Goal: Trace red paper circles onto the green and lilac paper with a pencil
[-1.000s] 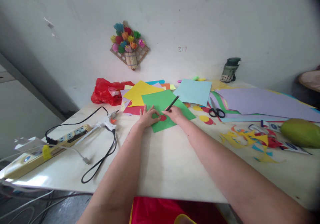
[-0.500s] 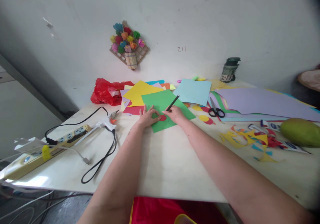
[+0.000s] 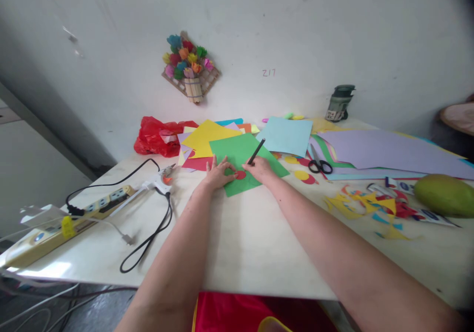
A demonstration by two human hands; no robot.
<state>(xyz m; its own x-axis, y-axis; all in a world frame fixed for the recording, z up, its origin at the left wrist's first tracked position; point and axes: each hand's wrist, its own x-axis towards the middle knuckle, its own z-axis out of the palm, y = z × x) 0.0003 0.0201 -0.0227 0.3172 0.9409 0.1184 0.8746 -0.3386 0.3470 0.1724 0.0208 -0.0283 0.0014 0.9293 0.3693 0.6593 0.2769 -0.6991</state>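
Gripped slim black pen (image 3: 256,150) in right hand (image 3: 259,170); left of it, touched round red paper disc (image 3: 240,175) on flat green paper sheet (image 3: 232,146) with splayed left hand (image 3: 218,175). Faced pale bundled-stick vase (image 3: 193,90) holding multicoloured paper flowers (image 3: 184,54), far left.

Pale wall (image 3: 303,30), reddish marking (image 3: 269,72); whitish table (image 3: 240,253) against it; grey floor (image 3: 101,312) below; glare (image 3: 55,268) on table's left end

red disc (image 3: 240,175) flat on green sheet (image 3: 237,146); black pen (image 3: 256,150) tilted above.

Head cam looks fwd/down across table (image 3: 244,253) twd wall (image 3: 296,30).
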